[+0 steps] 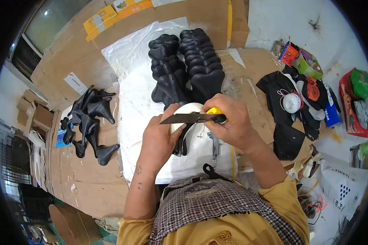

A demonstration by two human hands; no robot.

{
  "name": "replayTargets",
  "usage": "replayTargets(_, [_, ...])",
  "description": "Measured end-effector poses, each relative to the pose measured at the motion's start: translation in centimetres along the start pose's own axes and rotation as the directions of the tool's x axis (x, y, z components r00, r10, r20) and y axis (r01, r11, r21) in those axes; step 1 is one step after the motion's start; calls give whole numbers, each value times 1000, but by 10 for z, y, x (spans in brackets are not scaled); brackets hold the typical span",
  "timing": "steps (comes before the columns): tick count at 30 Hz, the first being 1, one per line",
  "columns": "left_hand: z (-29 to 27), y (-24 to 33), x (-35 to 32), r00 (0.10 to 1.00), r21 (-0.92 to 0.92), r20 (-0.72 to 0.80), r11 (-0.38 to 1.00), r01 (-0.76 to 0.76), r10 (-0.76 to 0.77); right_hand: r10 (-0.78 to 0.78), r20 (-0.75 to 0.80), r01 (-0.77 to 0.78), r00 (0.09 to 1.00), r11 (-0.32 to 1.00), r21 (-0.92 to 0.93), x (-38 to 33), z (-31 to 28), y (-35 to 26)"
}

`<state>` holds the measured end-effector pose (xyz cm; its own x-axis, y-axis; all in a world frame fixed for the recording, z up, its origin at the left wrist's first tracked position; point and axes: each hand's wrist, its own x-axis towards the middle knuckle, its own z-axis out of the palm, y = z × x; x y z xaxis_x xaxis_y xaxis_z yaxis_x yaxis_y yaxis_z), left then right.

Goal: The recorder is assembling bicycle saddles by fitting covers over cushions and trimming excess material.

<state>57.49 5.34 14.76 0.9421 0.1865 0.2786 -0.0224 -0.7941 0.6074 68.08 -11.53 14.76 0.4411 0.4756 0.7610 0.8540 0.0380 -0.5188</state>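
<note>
My right hand (233, 116) is closed around the yellow handle of a utility knife (184, 118), its long dark blade pointing left across my left hand's thumb and fingers. My left hand (159, 132) grips a white curved piece (188, 108) with a black strip-like part below it; the blade and fingers hide its full shape. Just beyond my hands, black bicycle saddles (202, 61) lie nested in two rows on a white sheet (133, 77). A slim silver metal tool (215, 149) rests on the sheet near my right wrist.
Several loose black saddles (88, 118) lie heaped at the left on the cardboard-covered table (86, 183). Black cloth (288, 139), a white round object (291, 103) and a blue box (331, 112) crowd the right side. A cardboard wall (204, 18) stands behind.
</note>
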Motion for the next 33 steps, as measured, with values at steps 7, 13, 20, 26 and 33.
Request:
replayTargets(7, [5,-6,-4,1000,8,-24,1000,7,-7,-239,66,247,969,948,-198,-2,5,7])
replayTargets(13, [2,-14,-5,987,22,-150,997,69,-65,-227,186,250,956,962,-113,-27,3,6])
replayTargets(20, [2,-23,-13,966,221,-254,975,11,47,482,-176,-496,858,867,-43,-90,-35,49])
replayTargets(26, [23,-19,-12,974,218,-211,975,-30,77,730,128,-681,671,540,494,-54,-7,3])
replayTargets(33, [33,-15,-18,969,262,-224,964,-45,106,763,219,-646,609,316,695,-39,29,-5])
